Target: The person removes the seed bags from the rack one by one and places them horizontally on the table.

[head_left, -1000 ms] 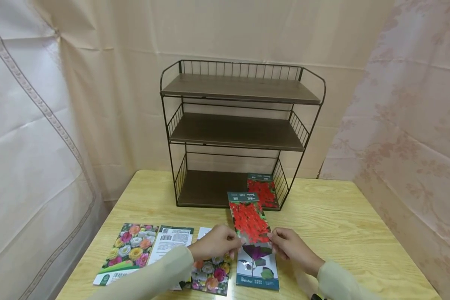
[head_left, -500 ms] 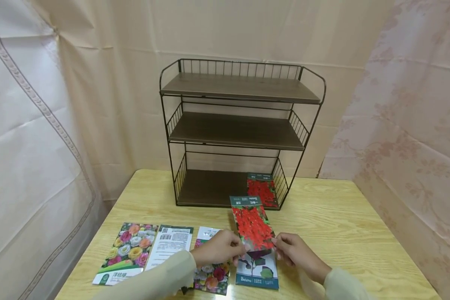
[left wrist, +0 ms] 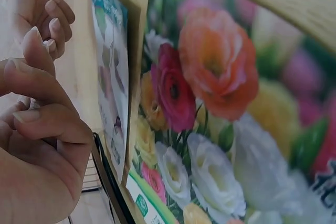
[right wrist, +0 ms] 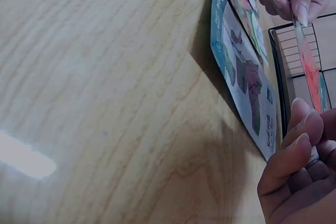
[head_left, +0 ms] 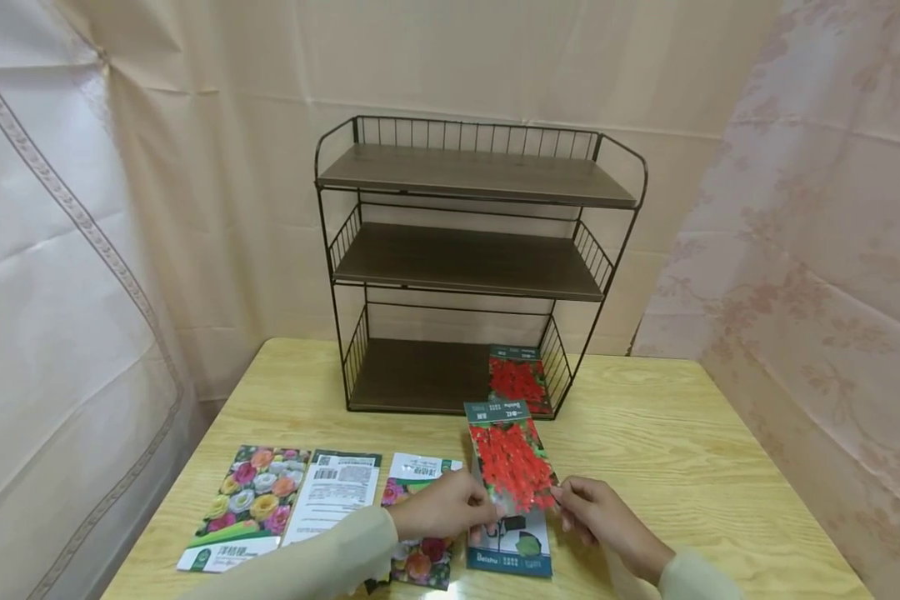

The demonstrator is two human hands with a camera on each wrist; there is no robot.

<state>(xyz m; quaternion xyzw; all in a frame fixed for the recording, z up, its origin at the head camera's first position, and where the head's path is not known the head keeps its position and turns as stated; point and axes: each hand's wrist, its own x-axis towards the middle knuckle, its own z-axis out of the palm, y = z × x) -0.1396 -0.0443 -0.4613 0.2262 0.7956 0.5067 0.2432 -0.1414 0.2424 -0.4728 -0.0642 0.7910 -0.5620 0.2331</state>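
Observation:
A seed packet with red flowers (head_left: 512, 462) is held by its near corners, tilted over the table. My left hand (head_left: 450, 504) pinches its lower left corner, and my right hand (head_left: 596, 512) pinches the lower right one. Seen edge-on in the right wrist view, the red packet (right wrist: 310, 69) spans between both hands. Partly covered beneath it lies a white seed packet with a teal band (head_left: 513, 562). A second red-flower packet (head_left: 516, 379) stands on the rack's bottom shelf at the right. Under my left forearm, a packet of mixed blooms (head_left: 420, 558) is partly hidden.
The dark three-tier rack (head_left: 420, 375) stands at the back of the wooden table (head_left: 645, 450). Left of my hands lie a packet showing its printed back (head_left: 333, 492) and another flower packet (head_left: 251, 500). Curtains (head_left: 232, 208) hang behind and on both sides.
Both hands have drawn the red-flower packet slightly nearer and to the right, away from the rack. It now covers more of the white packet. The other packets stay put.

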